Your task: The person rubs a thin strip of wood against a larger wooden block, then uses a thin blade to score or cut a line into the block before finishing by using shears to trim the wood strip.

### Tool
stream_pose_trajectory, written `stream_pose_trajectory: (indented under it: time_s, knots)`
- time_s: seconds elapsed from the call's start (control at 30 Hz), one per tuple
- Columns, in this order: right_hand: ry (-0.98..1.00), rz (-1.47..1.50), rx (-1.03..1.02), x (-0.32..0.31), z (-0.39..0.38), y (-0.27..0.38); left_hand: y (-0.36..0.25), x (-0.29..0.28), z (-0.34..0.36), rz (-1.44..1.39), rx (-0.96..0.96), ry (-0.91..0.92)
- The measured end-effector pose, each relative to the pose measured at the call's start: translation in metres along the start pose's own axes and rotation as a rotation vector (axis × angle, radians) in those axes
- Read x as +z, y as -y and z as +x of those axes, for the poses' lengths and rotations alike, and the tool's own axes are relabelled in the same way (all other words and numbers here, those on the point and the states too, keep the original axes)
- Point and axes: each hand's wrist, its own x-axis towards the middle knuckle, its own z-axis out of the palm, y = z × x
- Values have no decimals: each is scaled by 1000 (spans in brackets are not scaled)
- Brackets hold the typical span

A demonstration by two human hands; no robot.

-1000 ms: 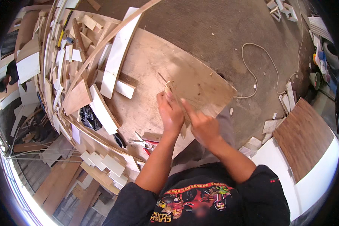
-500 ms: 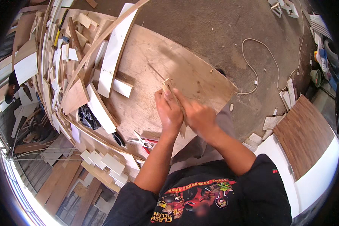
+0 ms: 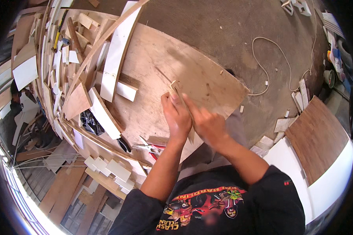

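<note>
A narrow, pale strip of wood (image 3: 174, 84) stands tilted in my left hand (image 3: 176, 117), whose fingers are wrapped round it with the thumb near its upper end. Its lower end shows below my hands, close to the table's near edge. My right hand (image 3: 208, 124) is closed against the strip's right side, slightly blurred, with its index finger pointing up along the wood. Whatever that hand may pinch is hidden by its fingers. Both hands are above the plywood tabletop (image 3: 157, 51). Pliers with red handles (image 3: 155, 150) lie beside my left forearm.
White-faced boards (image 3: 119, 51) and wood offcuts (image 3: 80, 100) crowd the table's left side. A black-handled tool (image 3: 124, 145) lies near the pliers. A pale cable (image 3: 264, 70) curls on the floor. At the right rests a brown wood-grain panel (image 3: 317, 137).
My right hand has shifted slightly along the strip and is a little less blurred. My left hand keeps its hold, and the view has moved slightly.
</note>
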Motion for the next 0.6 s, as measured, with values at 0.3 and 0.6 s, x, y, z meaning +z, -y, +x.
stream_pose_trajectory:
  time_s: [0.3, 0.6]
  knots:
    - [23, 13, -22, -2, -6, -5, 1, 0, 1, -12, 0, -3]
    - [34, 0, 0, -8, -18, -5, 0, -2, 1, -9, -20, 10]
